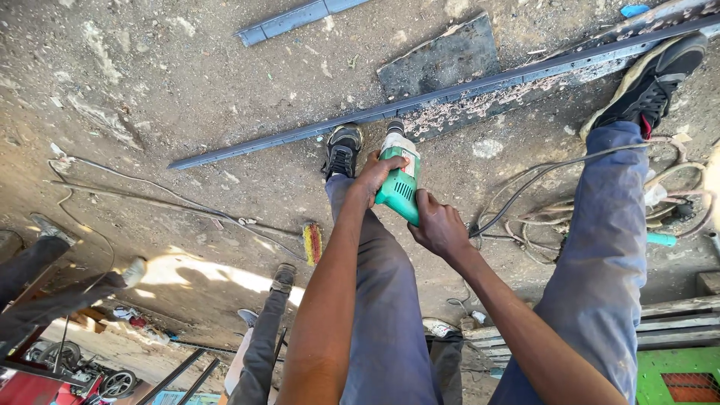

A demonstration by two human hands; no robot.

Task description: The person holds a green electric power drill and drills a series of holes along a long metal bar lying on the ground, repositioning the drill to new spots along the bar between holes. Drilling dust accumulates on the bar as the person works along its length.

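Note:
Both my hands hold a green and white handheld power grinder (399, 184). My left hand (375, 176) wraps its front body near the head. My right hand (439, 225) grips its rear end, where a dark cable (540, 176) leaves to the right. The tool's head points down at a long dark metal bar (300, 135) that lies slantwise across the dirt ground. My left shoe (343, 150) stands right beside the tool at the bar, and my right shoe (652, 82) rests against the bar further right.
A dark flat plate (442, 56) lies behind the bar, another metal strip (292, 19) at the top. Tangled cables (600, 202) lie right, a brush (312, 244) left of my leg. Other people's legs (45, 277) and shoes (283, 277) stand lower left. A green crate (679, 375) sits bottom right.

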